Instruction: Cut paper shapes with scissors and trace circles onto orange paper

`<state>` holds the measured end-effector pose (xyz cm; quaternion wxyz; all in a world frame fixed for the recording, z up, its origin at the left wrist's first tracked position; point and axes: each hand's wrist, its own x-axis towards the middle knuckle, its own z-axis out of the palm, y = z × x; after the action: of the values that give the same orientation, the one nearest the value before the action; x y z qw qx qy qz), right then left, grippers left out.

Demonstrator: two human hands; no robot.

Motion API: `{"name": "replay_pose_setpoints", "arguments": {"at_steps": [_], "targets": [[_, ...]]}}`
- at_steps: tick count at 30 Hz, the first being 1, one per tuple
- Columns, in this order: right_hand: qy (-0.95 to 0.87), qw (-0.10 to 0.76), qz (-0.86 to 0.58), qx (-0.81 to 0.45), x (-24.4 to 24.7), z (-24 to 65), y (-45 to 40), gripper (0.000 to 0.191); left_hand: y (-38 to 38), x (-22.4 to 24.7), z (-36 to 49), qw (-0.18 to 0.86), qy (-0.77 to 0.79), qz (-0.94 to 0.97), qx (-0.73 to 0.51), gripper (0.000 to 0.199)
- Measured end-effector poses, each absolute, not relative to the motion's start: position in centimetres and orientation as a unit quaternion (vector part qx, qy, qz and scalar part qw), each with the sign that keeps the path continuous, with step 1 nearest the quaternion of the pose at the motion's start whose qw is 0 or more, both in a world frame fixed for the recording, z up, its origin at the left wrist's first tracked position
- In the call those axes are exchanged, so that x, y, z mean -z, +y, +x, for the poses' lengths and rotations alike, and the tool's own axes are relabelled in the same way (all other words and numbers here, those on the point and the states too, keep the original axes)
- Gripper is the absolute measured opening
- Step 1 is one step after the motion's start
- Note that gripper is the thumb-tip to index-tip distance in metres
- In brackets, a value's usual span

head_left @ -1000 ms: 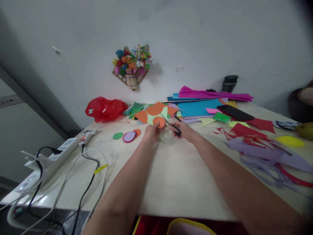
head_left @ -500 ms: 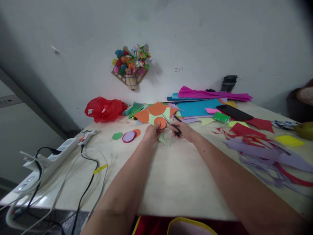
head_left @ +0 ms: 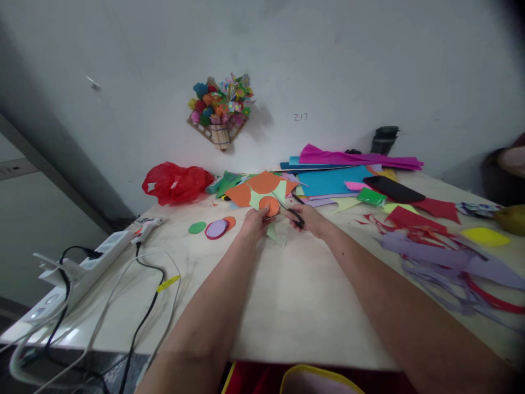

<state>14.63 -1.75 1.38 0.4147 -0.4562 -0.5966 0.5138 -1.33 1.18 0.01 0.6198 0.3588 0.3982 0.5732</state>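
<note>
At twelve o'clock over the desk [head_left: 283,306], the left hand [head_left: 255,220] pinches an orange disc [head_left: 270,204] in its grip; towards three, the right hand [head_left: 315,220] grips scissors [head_left: 299,220], blades pointing between ten and eleven.

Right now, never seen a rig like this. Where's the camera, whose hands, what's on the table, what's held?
No robot here: it's a person working bare-handed. The view comes from one camera worn on the head, looking forward and down. The left hand holds an orange paper circle; the right hand holds black-handled scissors. On the table, left side: a red plastic bag, a green circle, a lilac circle and a white power strip. Right side: a blue sheet and purple scraps.
</note>
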Motion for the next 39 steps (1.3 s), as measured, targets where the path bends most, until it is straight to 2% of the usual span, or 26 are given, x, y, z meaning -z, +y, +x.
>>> {"name": "replay_pose_setpoints", "arguments": {"at_steps": [39], "targets": [[-0.606, 0.406, -0.436, -0.527, -0.4, 15.4, -0.8, 0.028, 0.9, -0.6, -2.3, 0.641, 0.398, 0.398, -0.522, 0.011]]}}
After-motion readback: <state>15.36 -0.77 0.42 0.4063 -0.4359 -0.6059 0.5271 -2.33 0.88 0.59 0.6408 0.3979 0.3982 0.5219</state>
